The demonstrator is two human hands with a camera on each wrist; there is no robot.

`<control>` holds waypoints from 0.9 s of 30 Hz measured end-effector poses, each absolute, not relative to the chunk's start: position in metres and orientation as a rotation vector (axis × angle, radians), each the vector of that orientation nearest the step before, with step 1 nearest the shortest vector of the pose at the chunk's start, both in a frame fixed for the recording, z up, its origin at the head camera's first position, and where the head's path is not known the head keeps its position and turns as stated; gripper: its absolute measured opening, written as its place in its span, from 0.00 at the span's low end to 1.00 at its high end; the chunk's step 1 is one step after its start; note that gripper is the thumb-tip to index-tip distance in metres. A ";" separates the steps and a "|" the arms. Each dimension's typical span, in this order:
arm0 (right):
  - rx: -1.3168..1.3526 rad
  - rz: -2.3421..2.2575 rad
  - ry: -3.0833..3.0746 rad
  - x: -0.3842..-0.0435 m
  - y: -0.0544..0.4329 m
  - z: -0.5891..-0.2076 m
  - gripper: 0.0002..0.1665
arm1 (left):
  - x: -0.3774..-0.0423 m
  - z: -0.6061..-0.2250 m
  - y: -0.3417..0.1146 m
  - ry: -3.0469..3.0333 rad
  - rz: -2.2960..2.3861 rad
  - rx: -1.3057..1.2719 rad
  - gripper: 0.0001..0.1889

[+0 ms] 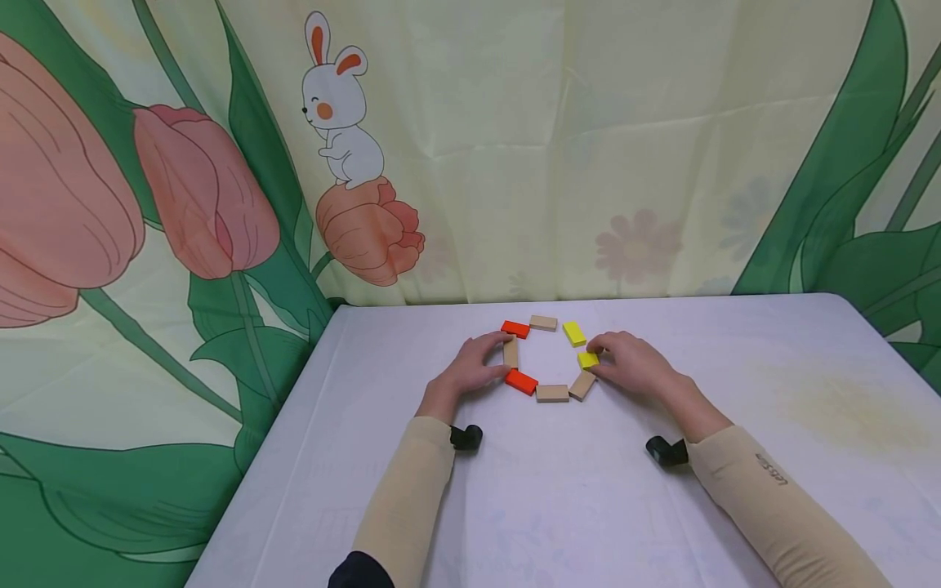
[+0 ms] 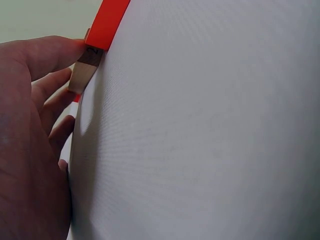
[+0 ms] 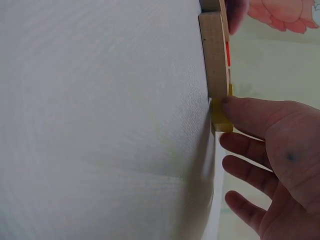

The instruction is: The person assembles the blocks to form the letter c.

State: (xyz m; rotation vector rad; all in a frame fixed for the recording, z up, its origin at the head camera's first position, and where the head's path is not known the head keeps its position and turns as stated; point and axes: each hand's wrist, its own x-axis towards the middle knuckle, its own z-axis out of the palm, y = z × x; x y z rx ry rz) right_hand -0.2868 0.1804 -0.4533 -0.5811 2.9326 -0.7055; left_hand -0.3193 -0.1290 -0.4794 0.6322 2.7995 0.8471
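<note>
Small red, yellow and plain wooden blocks lie in a rough ring on the white-covered table. At the ring's left side my left hand (image 1: 474, 365) holds a plain wooden block (image 1: 510, 352) between thumb and fingers, with the thumb close to the front red block (image 1: 521, 382). In the left wrist view, a dark mark shows on the wooden block (image 2: 82, 75) by the thumb. Across the ring, my right hand (image 1: 632, 363) pinches a yellow block (image 1: 587, 360). The right wrist view shows the thumb on that yellow block (image 3: 220, 117), whose end is beside a plain block (image 3: 214, 55).
At the ring's back are another red block (image 1: 515, 329), a plain block (image 1: 543, 323) and a second yellow block (image 1: 574, 333). Plain blocks (image 1: 552, 394) make up its front. Behind the table (image 1: 559, 506) hangs a printed curtain (image 1: 515, 163) with tulips and a rabbit.
</note>
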 end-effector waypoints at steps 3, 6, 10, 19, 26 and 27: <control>-0.583 -0.710 2.930 -0.286 0.180 -0.453 0.20 | -0.319 -0.479 -0.129 2.798 0.853 0.630 0.32; -0.591 -0.713 2.927 -0.285 0.179 -0.452 0.20 | -0.318 -0.479 -0.129 2.797 0.854 0.626 0.32; -0.599 -0.712 2.926 -0.286 0.179 -0.452 0.20 | -0.318 -0.479 -0.129 2.795 0.851 0.626 0.32; -0.615 -0.706 2.933 -0.284 0.180 -0.453 0.20 | -0.318 -0.479 -0.129 2.794 0.850 0.612 0.32; -0.628 -0.716 2.930 -0.284 0.182 -0.452 0.21 | -0.319 -0.479 -0.130 2.794 0.842 0.605 0.32; -0.627 -0.717 2.928 -0.284 0.183 -0.451 0.21 | -0.319 -0.479 -0.130 2.793 0.840 0.606 0.32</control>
